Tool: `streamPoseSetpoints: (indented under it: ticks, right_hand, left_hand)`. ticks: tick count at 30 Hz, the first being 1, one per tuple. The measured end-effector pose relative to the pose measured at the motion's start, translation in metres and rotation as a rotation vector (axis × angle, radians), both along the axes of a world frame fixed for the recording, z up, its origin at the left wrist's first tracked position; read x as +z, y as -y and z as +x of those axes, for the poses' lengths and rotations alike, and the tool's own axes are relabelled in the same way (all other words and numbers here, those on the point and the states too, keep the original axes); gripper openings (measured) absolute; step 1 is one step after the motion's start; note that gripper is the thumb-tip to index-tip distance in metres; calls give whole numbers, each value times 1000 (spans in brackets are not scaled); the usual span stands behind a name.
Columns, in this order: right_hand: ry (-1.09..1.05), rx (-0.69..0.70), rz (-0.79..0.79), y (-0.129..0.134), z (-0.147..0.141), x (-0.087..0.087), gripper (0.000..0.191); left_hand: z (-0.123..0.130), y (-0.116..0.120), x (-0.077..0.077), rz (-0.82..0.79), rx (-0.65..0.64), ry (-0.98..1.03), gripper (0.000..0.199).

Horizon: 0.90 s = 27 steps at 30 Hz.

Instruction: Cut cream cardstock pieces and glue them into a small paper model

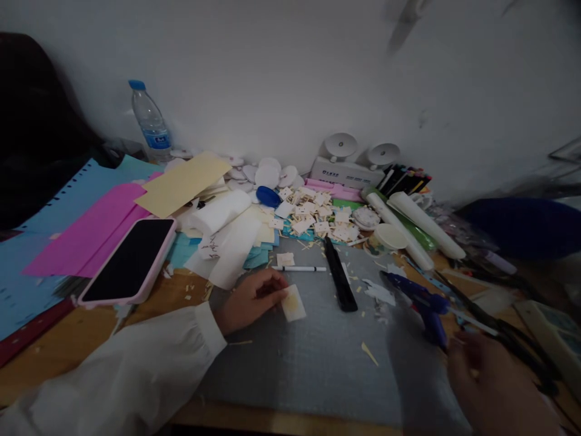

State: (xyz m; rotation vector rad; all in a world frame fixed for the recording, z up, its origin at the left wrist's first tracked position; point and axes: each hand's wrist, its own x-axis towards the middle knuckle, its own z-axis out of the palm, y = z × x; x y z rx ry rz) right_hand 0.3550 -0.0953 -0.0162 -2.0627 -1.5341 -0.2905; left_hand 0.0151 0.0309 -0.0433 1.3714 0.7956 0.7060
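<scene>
My left hand [254, 301] pinches a small white square card [294, 304] by its left edge, just above the grey mat [327, 369]. A yellowish patch shows on the card's face. My right hand [494, 384] is at the lower right, blurred, with its fingers near a blue glue gun [420, 300]. A white glue stick [472, 321] juts from the back of the gun. Whether that hand touches the gun I cannot make out. Between the hands lie a black utility knife [340, 275] and a thin white pen [299, 269].
Small cream pieces [313, 212] are heaped behind the mat. To the left lie a pink-cased phone [131, 260], paper sheets [100, 227] and a white roll [222, 215]. A water bottle [149, 121] stands behind. Black scissors [508, 333] and white rolls [426, 227] are at right.
</scene>
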Motion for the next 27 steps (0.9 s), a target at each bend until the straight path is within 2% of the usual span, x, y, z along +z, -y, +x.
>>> streamPoseSetpoints:
  ticks: [1, 3, 5, 7, 9, 13, 17, 22, 27]
  right_hand:
    - [-9, 59, -25, 5, -12, 13, 19]
    - [-115, 303, -103, 9, -41, 36, 17]
    - [-212, 560, -163, 1, -73, 53, 13]
    - [-300, 629, -157, -18, -100, 59, 16]
    - [-357, 669, -136, -45, -120, 52, 20]
    - [-544, 706, -161, -88, -137, 14, 31]
    - [-897, 687, -325, -97, -140, -17, 36]
    - [-1275, 771, -562, -91, -143, -19, 30]
    - [-1366, 805, -660, -91, -148, -16, 32]
  left_hand:
    - [0, 0, -1, 1, -1, 13, 21]
    - [0, 0, -4, 22, -6, 41, 22]
    - [0, 0, -5, 68, -12, 44, 22]
    - [-1, 0, -4, 113, -30, 21, 23]
    - [-2, -1, -2, 133, -42, -11, 23]
    - [-3, 0, 1, 132, -46, -111, 20]
    - [-3, 2, 4, 158, -55, -150, 15]
    - [-4, 2, 6, 114, -79, -99, 12]
    - [-4, -1, 7, 95, -46, -103, 13]
